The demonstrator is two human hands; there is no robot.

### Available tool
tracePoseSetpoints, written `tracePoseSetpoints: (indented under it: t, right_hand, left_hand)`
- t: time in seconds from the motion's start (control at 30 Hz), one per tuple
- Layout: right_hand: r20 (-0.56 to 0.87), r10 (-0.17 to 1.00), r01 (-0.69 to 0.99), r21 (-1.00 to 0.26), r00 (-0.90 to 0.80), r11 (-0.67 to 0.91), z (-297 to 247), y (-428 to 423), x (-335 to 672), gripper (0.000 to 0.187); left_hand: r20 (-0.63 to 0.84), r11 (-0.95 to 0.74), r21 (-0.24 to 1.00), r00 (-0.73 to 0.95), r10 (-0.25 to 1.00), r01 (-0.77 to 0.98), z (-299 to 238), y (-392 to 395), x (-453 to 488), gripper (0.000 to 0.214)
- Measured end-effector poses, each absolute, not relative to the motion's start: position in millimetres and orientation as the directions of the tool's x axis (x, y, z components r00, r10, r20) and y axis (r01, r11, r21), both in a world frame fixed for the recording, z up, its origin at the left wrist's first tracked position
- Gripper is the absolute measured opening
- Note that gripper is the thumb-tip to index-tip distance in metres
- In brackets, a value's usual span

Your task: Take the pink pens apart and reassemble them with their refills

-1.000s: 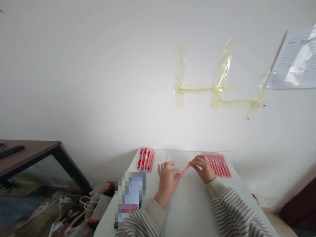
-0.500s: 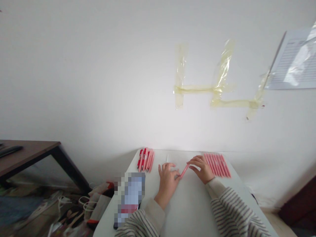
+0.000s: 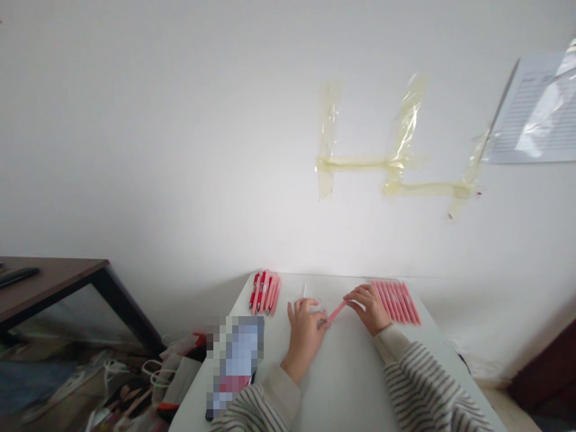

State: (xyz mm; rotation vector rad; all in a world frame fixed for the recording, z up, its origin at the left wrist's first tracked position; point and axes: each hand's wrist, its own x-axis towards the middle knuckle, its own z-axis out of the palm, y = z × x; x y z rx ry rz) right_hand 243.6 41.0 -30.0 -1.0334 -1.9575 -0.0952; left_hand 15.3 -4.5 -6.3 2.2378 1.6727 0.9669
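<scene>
Between my two hands a pink pen (image 3: 337,311) is held at a slant just over the white table (image 3: 342,384). My left hand (image 3: 306,327) pinches its lower end between thumb and finger. The fingertips of my right hand (image 3: 366,307) grip the upper end. Beyond my left hand lies a thin white stick-like piece (image 3: 305,290), partly hidden by the fingers. Right of my right hand, several pink pens (image 3: 398,302) lie side by side in a neat row. On the left, a looser group of red and pink pens (image 3: 265,293) rests near the table's back edge.
A phone-like device (image 3: 238,360), blurred out, lies along the table's left edge. A brown desk (image 3: 54,279) stands farther left, with bags and clutter (image 3: 166,378) on the floor below. The white wall (image 3: 202,150) behind carries yellowed tape (image 3: 360,163) and a paper sheet (image 3: 531,108).
The pink pen has tilted slightly flatter, as my right hand shifted a little to the right. My left hand stays nearly in place.
</scene>
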Motion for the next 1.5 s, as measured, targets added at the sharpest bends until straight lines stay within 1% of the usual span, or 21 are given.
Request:
tracePoseSetpoints:
  t: [0.37,0.5,0.7,0.9,0.97,1.13,1.2,1.3,1.5]
  right_hand:
    - [0.751,0.618,0.743,-0.272,-0.232,0.611,-31.3,42.1,248.2,0.014]
    - [0.749,0.614,0.779,-0.223,-0.248,0.586,-31.1,41.5,251.7,0.015]
    - [0.739,0.628,0.849,-0.152,-0.243,0.507,-31.7,40.9,257.4,0.015]
    - [0.717,0.645,0.868,-0.115,-0.264,0.484,-31.1,39.9,257.4,0.018]
    - [0.699,0.662,0.870,-0.118,-0.270,0.479,-31.1,39.2,255.2,0.019]
    - [0.608,0.755,0.882,-0.184,-0.245,0.434,-30.2,36.7,248.5,0.019]
    - [0.568,0.782,0.890,-0.178,-0.256,0.420,-29.7,36.3,246.9,0.019]
    - [0.541,0.797,0.895,-0.168,-0.267,0.414,-29.2,35.9,246.0,0.019]
    - [0.543,0.800,0.886,-0.200,-0.256,0.419,-27.2,33.4,246.8,0.020]
  left_hand:
    - [0.386,-0.332,0.495,0.139,0.912,0.803,-5.9,-3.7,15.5,0.006]
    - [0.385,-0.332,0.493,0.140,0.912,0.805,-6.3,-2.7,15.9,0.007]
    - [0.389,-0.326,0.488,0.133,0.912,0.809,-5.4,-2.1,16.5,0.006]
    - [0.397,-0.327,0.472,0.133,0.908,0.819,-5.1,-1.8,17.0,0.005]
    - [0.395,-0.326,0.471,0.134,0.909,0.820,-5.2,-1.7,17.1,0.004]
    - [0.402,-0.331,0.475,0.133,0.906,0.816,-6.9,-1.9,17.1,0.007]
    - [0.406,-0.332,0.476,0.131,0.904,0.814,-7.5,-2.7,17.0,0.008]
    - [0.404,-0.331,0.481,0.130,0.906,0.811,-7.4,-4.0,17.0,0.007]
    - [0.388,-0.322,0.492,0.127,0.913,0.809,-6.0,-4.5,16.5,0.006]
